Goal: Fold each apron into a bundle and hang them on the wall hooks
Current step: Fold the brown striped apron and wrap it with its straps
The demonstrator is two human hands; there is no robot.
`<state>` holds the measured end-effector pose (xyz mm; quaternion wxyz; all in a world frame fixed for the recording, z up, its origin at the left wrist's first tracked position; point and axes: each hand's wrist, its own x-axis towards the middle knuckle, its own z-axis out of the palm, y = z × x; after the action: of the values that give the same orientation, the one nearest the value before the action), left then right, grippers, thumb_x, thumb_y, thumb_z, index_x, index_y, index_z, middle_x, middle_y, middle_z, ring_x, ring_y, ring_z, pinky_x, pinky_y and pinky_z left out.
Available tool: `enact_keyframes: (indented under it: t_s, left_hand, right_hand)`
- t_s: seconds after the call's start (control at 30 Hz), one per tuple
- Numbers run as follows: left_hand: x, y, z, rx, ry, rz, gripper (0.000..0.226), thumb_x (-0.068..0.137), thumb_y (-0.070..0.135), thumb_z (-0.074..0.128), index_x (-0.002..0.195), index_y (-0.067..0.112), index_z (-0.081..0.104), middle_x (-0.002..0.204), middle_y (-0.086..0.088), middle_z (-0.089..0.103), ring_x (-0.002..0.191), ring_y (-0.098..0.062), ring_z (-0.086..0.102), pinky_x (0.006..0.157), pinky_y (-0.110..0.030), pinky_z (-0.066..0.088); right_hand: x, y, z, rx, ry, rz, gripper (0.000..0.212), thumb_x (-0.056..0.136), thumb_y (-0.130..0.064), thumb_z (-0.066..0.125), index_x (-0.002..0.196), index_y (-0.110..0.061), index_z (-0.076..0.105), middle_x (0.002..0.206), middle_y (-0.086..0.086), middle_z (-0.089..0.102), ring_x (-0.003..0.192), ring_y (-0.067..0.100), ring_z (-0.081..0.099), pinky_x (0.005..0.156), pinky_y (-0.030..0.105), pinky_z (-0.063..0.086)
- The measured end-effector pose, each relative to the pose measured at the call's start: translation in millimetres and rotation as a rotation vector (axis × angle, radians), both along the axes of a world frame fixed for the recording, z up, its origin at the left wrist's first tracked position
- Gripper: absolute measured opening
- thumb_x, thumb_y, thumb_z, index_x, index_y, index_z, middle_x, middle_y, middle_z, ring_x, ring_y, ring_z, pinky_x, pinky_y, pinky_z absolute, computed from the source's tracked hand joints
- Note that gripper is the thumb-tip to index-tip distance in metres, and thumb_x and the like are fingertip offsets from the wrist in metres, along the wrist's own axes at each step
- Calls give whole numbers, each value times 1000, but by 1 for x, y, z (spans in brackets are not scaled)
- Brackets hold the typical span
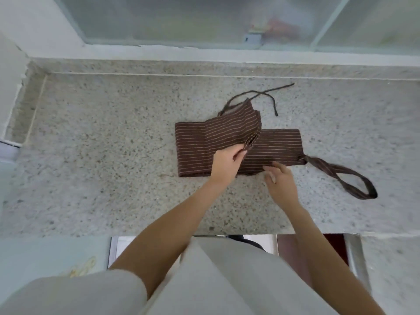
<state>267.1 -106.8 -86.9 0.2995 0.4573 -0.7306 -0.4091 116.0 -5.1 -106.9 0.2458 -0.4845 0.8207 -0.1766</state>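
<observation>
One speckled stone worktop (102,155) fills most of the view, with a frosted window (204,19) along its far edge. On it, right of centre, lies a brown striped apron (193,153), folded into a long flat band that runs left to right. Its left end is doubled back over the middle, the loose layered edge tilted up off the band. A twisted neck loop (341,176) trails from the band's right end across the stone, and two thin ties (270,94) stray out behind the fold toward the window.

Both bare forearms reach forward from pale sleeves at the bottom of the view. The left hand (225,165) rests on the band's near half with its wrist bent, and its fingers (241,153) and thumb pinch the raised layered edge. The right hand (280,180) sits just beside it at the band's near edge, its fingers (276,165) loosely spread and only lightly curved, the tips touching the cloth without gripping it.
</observation>
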Motion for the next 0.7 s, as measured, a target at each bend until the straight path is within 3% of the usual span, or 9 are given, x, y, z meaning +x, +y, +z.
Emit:
enact_keyframes:
  t_s: [0.07,0.17,0.27,0.33,0.43,0.57,0.63,0.7]
  left_hand:
    - [-24,12,-25,123,-157,-101,23,90,14,59,112,9,66,106,-6,69,96,-18,63,83,-24,45]
    - [-38,20,-43,226,-449,-316,44,89,32,61,130,18,54,138,-1,48,131,-19,36,106,-28,28]
    - [-28,18,-37,193,-389,-290,47,89,36,60,133,22,50,143,2,42,134,-17,31,108,-30,25]
    - [-5,17,-35,44,-321,-164,45,88,32,62,131,21,51,139,-1,46,130,-19,38,109,-38,32]
    - [40,16,-42,-118,-480,91,64,80,37,68,137,21,43,141,-6,42,131,-28,35,107,-52,30]
    - [80,14,-44,188,-680,311,110,68,57,72,149,16,10,153,-14,16,140,-33,14,112,-50,16]
    - [92,12,-43,360,-665,387,119,64,60,74,149,14,5,150,-13,18,139,-31,18,110,-47,22]
    - [99,12,-44,432,-644,394,115,62,57,77,148,15,12,142,-13,30,132,-29,29,106,-45,31]
  right_hand:
    - [-36,6,3,75,16,-33,30,93,-11,51,121,-7,61,138,20,45,128,33,38,105,36,29]
    - [-61,-2,3,118,9,-32,32,95,-16,49,125,-6,57,135,18,48,125,31,43,105,39,33]
    - [-64,-22,2,108,-15,0,36,97,-26,46,130,-11,52,129,12,54,119,28,48,99,39,39]
    - [-59,-37,-1,98,-78,28,40,97,-30,48,133,-11,48,126,10,57,116,26,51,94,35,41]
    - [-47,-59,-5,148,-97,57,47,96,-34,49,136,-12,42,123,7,57,112,22,54,87,30,41]
    - [-31,-81,-12,212,14,24,57,92,-41,53,138,-10,38,129,11,51,117,27,50,91,36,41]
    - [-23,-91,-15,215,87,1,55,90,-42,56,132,-9,42,126,12,53,118,29,49,97,42,38]
    - [-17,-99,-18,231,118,-59,52,87,-40,62,126,-9,45,121,12,57,117,32,50,100,47,34]
